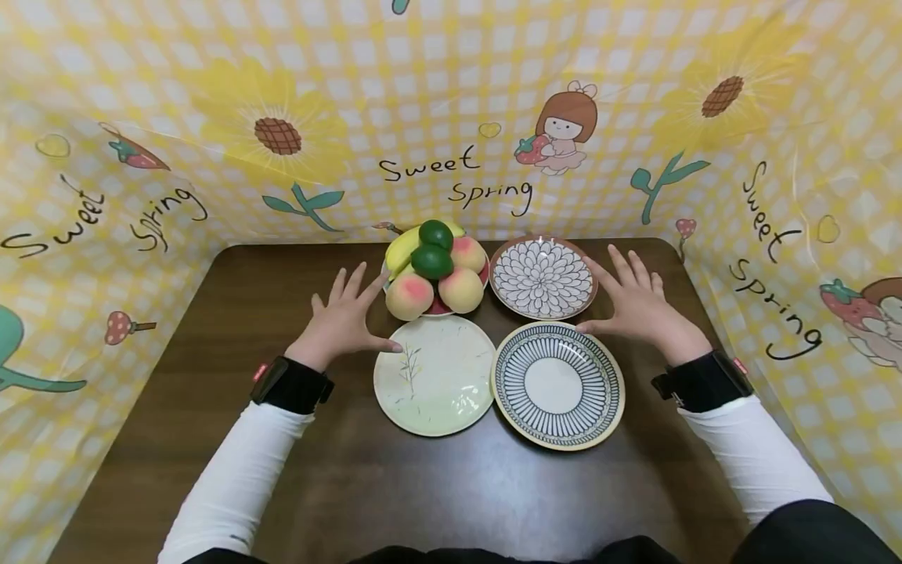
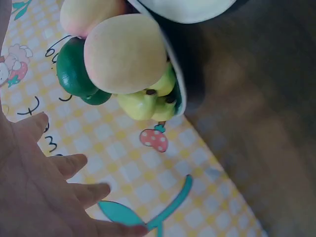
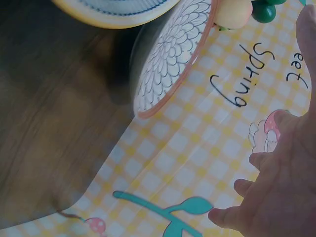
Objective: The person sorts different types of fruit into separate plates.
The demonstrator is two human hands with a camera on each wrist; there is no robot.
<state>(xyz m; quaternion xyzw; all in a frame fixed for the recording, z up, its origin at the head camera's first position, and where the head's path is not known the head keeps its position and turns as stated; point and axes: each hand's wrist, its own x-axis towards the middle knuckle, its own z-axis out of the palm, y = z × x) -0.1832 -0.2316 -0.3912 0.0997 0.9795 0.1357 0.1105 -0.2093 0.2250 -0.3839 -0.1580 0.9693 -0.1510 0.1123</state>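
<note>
Both hands hover over the dark wooden table point(image 1: 352, 470) with fingers spread and straight, holding nothing. My left hand point(image 1: 345, 317) is just left of a plate piled with fruit point(image 1: 433, 270): peaches, green fruits, a banana. Its thumb reaches the rim of the pale green plate point(image 1: 433, 374). My right hand point(image 1: 634, 301) lies right of the flower-patterned plate point(image 1: 541, 276), its thumb near the striped plate point(image 1: 558, 384). The left wrist view shows the fruit point(image 2: 123, 54) beyond the left hand point(image 2: 44, 192). In the right wrist view the flower-patterned plate point(image 3: 170, 64) stands ahead of the right hand point(image 3: 276, 187).
A yellow checked cloth point(image 1: 451, 117) printed with sunflowers and "Sweet Spring" walls the table on the back, left and right. Bare tabletop lies toward the near edge and at both sides of the plates.
</note>
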